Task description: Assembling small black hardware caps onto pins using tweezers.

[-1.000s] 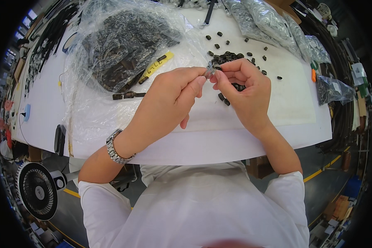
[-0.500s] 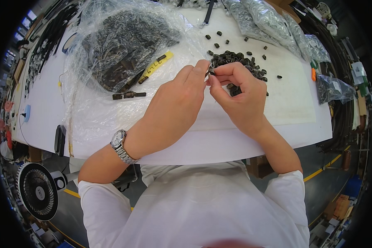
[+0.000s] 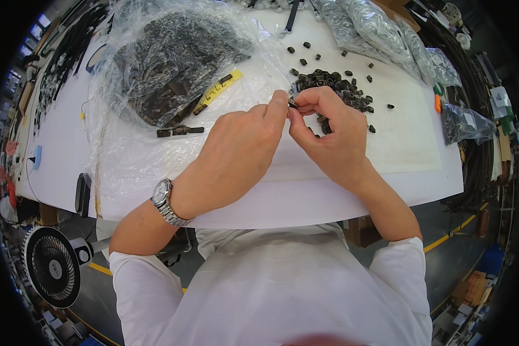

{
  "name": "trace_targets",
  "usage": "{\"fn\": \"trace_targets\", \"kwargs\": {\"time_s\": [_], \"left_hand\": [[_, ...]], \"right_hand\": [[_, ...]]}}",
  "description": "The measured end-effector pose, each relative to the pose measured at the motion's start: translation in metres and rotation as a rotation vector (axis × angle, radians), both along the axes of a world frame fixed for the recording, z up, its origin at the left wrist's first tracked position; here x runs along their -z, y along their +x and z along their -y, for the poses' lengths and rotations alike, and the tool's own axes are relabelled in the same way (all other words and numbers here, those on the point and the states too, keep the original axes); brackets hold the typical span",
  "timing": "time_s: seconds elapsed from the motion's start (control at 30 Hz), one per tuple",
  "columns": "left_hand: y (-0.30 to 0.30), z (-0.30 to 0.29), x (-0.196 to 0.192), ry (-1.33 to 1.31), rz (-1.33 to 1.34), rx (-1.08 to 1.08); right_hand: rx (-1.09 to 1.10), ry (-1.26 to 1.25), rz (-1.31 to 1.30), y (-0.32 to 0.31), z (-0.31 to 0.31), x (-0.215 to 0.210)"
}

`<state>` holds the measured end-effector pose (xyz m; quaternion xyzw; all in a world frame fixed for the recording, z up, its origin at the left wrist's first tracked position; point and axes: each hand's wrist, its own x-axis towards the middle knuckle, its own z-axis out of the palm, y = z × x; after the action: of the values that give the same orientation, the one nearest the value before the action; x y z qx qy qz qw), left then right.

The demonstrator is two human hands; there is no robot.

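White tabletop (image 3: 406, 187), dark grey floor (image 3: 447, 262) below w/ yellow marking lines (image 3: 443, 240) left and right, bright windows (image 3: 38, 29) far upper left, black-and-white fan (image 3: 52, 274) just off near-left tabletop corner

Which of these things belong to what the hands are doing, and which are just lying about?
Probably part of it:
Small dark piece, pinched by the right hand, left hand close against it
Pile of dark pieces
Perhaps the big clear bag

Seemingly just around:
Fan
Orange item
Plastic bags, upper right
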<state>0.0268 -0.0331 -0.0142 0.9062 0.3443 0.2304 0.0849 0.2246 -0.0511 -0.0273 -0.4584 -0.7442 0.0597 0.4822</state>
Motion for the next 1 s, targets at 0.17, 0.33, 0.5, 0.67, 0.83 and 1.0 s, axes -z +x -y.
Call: {"fn": "trace_targets", "kwargs": {"time_s": [0.17, 0.33, 0.5, 0.67, 0.83, 1.0], "left_hand": [[-0.002, 0.002, -0.007, 0.025, -0.036, -0.014], [-0.003, 0.001, -0.01, 0.036, -0.027, -0.021], [-0.005, -0.001, -0.008, 0.044, -0.021, -0.01], [-0.007, -0.001, -0.009, 0.031, -0.027, 0.009], [-0.008, -0.009, -0.013, -0.003, 0.034, 0.018], [-0.015, -0.018, -0.012, -0.084, 0.164, 0.073]], "right_hand": [[-0.051, -0.097, -0.163, -0.004, 0.001, -0.004], [-0.155, -0.221, -0.394, -0.001, -0.003, 0.0], [-0.078, -0.153, -0.244, -0.002, 0.001, -0.004], [-0.047, 0.026, -0.028, 0.001, 0.001, -0.005], [-0.059, 0.127, 0.045, 0.002, -0.001, 0.003], [-0.118, -0.044, -0.01, -0.001, 0.007, 0.0]]}}
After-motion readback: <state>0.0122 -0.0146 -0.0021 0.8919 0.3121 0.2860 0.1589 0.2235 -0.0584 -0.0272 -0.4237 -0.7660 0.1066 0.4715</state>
